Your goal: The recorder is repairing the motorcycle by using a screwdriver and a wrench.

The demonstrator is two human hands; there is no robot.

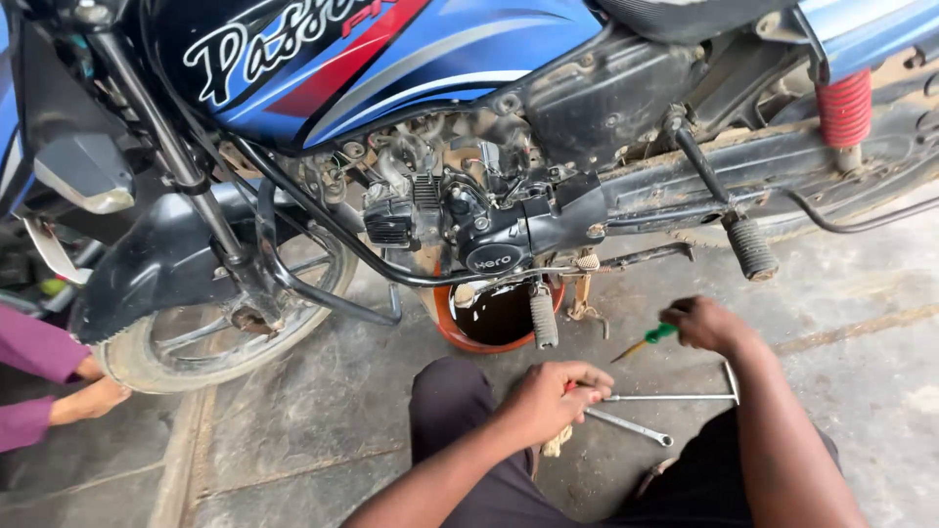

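Motorcycle (411,117) cut off at the top edge, screwdriver (648,340) handle partly hidden inside the right hand (706,325).

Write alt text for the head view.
Right hand grips a green-handled screwdriver and left hand rests on tools on the concrete floor, beside a blue motorcycle with an orange drain pan under its engine.
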